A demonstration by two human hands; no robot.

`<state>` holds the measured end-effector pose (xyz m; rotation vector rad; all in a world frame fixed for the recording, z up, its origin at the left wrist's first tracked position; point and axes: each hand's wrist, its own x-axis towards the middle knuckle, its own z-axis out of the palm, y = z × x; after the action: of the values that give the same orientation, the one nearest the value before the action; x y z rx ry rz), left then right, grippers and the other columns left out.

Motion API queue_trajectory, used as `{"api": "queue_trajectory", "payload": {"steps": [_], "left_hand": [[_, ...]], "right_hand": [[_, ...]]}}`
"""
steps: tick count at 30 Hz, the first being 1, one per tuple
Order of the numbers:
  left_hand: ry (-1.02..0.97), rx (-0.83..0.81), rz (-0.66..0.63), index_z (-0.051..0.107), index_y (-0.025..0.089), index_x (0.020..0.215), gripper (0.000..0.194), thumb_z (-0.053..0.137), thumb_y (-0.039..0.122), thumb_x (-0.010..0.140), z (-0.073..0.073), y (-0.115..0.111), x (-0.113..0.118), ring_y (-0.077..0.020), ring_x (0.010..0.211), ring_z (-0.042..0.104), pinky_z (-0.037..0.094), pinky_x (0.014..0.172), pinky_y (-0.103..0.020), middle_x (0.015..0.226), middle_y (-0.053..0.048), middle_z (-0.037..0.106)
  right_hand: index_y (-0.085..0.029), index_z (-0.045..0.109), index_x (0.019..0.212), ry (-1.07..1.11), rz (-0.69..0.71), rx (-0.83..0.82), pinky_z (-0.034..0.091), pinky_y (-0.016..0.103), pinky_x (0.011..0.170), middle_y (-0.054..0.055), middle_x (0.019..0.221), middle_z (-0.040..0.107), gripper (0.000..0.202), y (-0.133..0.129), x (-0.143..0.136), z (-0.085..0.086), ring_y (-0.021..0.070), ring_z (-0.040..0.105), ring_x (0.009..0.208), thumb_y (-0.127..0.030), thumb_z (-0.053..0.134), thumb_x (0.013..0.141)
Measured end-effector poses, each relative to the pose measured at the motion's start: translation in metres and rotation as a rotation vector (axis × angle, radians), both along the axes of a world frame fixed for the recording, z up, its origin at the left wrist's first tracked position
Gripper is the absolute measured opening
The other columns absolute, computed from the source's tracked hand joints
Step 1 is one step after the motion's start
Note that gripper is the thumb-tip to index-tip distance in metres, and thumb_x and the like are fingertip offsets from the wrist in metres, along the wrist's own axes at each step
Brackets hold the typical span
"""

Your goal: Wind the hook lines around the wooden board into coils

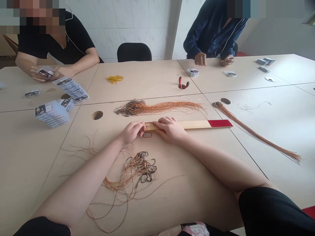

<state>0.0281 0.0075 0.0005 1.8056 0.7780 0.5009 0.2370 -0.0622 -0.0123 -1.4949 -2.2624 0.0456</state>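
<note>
Right now, the left hand (133, 132) is pinching the left end of the board (194, 125), the right hand (170, 130) clasping it just alongside! Flat on the table (204, 186) it lies, red end (220, 123) rightward, loose hooks (140, 165) nearer, a long bundle (147, 108) beyond.

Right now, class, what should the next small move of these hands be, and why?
Probably steady the wooden strip with the right hand while the left hand works at its left end: both hands are at the strip near that end, and its red end lies unheld.
</note>
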Motion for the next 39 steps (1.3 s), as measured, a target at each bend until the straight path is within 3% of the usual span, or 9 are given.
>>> {"api": "queue_trajectory", "payload": {"steps": [7, 27, 39], "left_hand": [[0.0, 0.104, 0.046, 0.042, 0.017, 0.059, 0.036, 0.036, 0.036, 0.089, 0.0014, 0.0015, 0.0001, -0.0118, 0.057, 0.043, 0.035, 0.064, -0.026, 0.053, 0.002, 0.043], [0.072, 0.107, 0.028, 0.044, 0.017, 0.065, 0.035, 0.04, 0.045, 0.086, -0.0041, 0.0026, 0.0004, -0.0096, 0.053, 0.039, 0.033, 0.054, -0.022, 0.055, 0.003, 0.044], [0.061, 0.1, 0.022, 0.044, 0.017, 0.064, 0.035, 0.038, 0.041, 0.088, -0.0008, 0.0014, 0.0005, -0.0098, 0.054, 0.04, 0.034, 0.056, -0.023, 0.055, 0.003, 0.044]], "right_hand": [[-0.022, 0.049, 0.126, -0.006, 0.025, 0.055, 0.031, 0.037, 0.083, 0.01, 0.108, 0.055, 0.04, -0.0026, 0.0014, 0.0013, 0.0226, 0.046, 0.095, -0.035, 0.042, 0.089], [-0.022, 0.047, 0.128, -0.017, 0.031, 0.101, 0.031, 0.037, 0.083, 0.01, 0.109, 0.054, 0.041, -0.0034, 0.0021, -0.0006, 0.0225, 0.045, 0.095, -0.034, 0.042, 0.089], [-0.022, 0.047, 0.128, -0.017, 0.034, 0.099, 0.031, 0.037, 0.083, 0.01, 0.109, 0.054, 0.041, -0.0036, 0.0016, 0.0, 0.0222, 0.045, 0.095, -0.033, 0.043, 0.088]]}}
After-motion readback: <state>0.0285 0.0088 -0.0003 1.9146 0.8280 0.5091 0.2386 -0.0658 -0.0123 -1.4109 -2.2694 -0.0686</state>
